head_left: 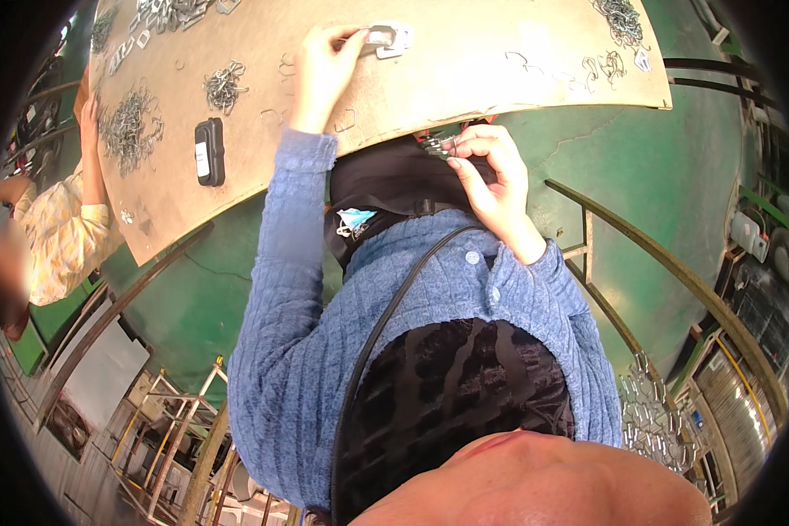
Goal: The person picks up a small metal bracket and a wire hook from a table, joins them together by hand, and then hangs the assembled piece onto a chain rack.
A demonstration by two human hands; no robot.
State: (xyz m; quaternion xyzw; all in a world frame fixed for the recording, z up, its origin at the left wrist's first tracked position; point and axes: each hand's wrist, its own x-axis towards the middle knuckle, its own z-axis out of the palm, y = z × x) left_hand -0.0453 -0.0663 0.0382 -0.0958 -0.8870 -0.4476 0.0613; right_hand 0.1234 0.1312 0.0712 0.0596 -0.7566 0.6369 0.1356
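Note:
My left hand (pixel 322 74) reaches over the tan tabletop, thumb and fingers pinched on the edge of a small silver metal frame-like piece (pixel 393 42). Glare washes out the detail of that piece. Closer to my body, just off the table's near edge, my right hand (pixel 498 175) is closed on a row of small dark metal clips (pixel 437 145). Their exact shape is too small to make out. A few thin wire hooks (pixel 345 121) lie on the board beside my left wrist.
Heaps of wire hooks (pixel 131 130) and a smaller pile (pixel 225 86) lie on the table (pixel 263 167), near a black case (pixel 209 152). More metal parts (pixel 621 22) sit at the far right corner. At the left edge is another person's sleeve (pixel 70 232). Metal rails (pixel 666 272) stand at right.

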